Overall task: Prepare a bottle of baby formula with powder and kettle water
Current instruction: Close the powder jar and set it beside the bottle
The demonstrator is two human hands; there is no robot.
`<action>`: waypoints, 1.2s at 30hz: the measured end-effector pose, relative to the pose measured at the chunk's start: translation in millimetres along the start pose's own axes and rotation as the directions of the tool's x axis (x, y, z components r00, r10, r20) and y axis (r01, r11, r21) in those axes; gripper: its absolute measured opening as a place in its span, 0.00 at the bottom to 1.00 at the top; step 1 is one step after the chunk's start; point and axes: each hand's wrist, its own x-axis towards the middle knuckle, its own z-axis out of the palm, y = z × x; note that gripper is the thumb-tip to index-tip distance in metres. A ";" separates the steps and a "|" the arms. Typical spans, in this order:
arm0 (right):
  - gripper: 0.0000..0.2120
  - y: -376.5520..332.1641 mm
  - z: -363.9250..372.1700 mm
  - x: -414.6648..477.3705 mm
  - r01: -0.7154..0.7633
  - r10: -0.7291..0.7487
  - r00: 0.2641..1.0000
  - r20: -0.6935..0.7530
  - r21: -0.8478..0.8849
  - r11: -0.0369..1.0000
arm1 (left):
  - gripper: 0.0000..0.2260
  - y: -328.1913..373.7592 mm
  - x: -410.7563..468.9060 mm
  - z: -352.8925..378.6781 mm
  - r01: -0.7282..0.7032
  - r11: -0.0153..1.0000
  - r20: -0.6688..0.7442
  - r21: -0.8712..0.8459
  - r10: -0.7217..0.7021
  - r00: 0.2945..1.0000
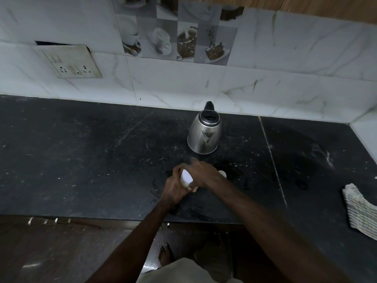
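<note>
Two hands, and both were busy. The left hand (175, 187) gripped one white plastic container with a flat round end (186, 178), and the right hand (201, 173) curled over it from the far side, the pair pressed close together. The container was tilted between them, above the near middle of the counter; bottle or powder tub, I could not tell. One small white round object (222, 173) peeked out just right of the right hand. Beyond the hands stood one stainless-steel kettle with black trim (204, 135), upright, spout toward the person. One grey-and-white striped cloth (359, 211) lay crumpled at the right. All of it was on a black speckled stone countertop (81, 160), backed by white marble-look wall tiles (285, 58), a coffee-cup picture panel (177, 33) and one switch-and-socket plate (69, 62) at the left.
</note>
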 end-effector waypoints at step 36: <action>0.18 -4.7 6.0 -16.7 -0.189 0.210 0.972 -0.110 0.173 0.967 | 0.47 1.1 -2.4 -7.5 -0.011 1.000 0.040 -0.026 0.012 0.999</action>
